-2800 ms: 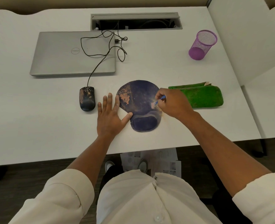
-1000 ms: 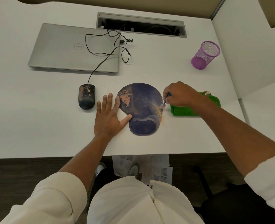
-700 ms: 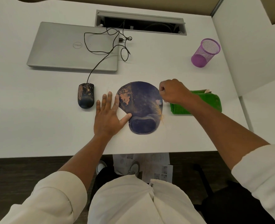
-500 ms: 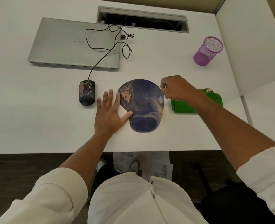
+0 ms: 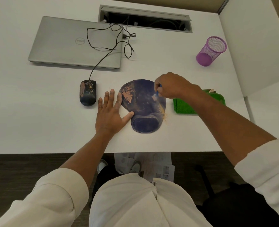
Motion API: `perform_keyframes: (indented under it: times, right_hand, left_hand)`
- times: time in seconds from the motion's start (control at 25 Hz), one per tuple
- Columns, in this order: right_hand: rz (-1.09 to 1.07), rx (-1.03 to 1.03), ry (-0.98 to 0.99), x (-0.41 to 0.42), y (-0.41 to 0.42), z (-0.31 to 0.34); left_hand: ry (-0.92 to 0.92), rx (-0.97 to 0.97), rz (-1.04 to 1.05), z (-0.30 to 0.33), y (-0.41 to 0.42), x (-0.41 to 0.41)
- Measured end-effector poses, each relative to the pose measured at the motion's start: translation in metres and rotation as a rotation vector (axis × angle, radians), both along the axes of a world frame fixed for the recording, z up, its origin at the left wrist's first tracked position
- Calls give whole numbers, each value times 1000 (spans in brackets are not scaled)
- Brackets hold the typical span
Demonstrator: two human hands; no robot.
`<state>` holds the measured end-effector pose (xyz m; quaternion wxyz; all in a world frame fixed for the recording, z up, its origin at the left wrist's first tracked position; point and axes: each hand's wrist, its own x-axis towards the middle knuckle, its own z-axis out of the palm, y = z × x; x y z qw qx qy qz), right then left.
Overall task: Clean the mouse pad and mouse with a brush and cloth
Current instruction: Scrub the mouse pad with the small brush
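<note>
A dark blue mouse pad [image 5: 142,105] with a wrist rest lies near the desk's front edge, with orange dirt on its upper left and a line of orange dust at its right rim. My right hand [image 5: 171,86] grips a small blue-handled brush [image 5: 156,94], bristles down on the pad's upper right. My left hand [image 5: 110,114] lies flat with fingers spread on the desk, its thumb and index finger touching the pad's left edge. A black wired mouse [image 5: 88,93] smeared with orange dirt sits left of my left hand. A folded green cloth [image 5: 184,106] lies right of the pad, partly under my right forearm.
A closed grey laptop [image 5: 70,45] lies at the back left with the mouse cable [image 5: 112,40] looped over it. A purple mesh cup [image 5: 210,50] stands at the back right. An open cable tray [image 5: 145,22] is set into the desk's rear. A white partition [image 5: 253,46] borders the right side.
My right hand with the brush has moved from the pad's right edge up to its upper right part. Orange dust has gathered at the pad's right rim. My left hand has stayed put.
</note>
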<state>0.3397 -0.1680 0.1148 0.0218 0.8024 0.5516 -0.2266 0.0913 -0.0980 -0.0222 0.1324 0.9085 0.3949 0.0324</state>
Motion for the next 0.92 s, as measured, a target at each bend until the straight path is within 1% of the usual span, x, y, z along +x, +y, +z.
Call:
perform_keyframes:
  times: [0.08,0.16,0.44,0.56,0.72,0.76,0.92]
  right_hand:
    - [-26,130,-63,-5,5,-4]
    - [-50,199,-51,-8,8,-12]
    - [-188,285,154,-8,11,-24]
    - [-195,263,171,-10,1,-25]
    - [-104,11,84,3,-13,-19]
    - [-114,14,87,5,-14,-18]
    - [-202,204,126,6,-15,-20]
  left_hand:
    - [1,1,1,0,0,0]
    - [3,-1,1,0,1,0]
    - [6,3,2,-1,0,0]
    - [0,-1,-1,-1,0,0]
    - [-2,5,0,-1,1,0]
    - [-3,4,-1,-1,0,-1]
    - [-8,-1,-3,0,0,0]
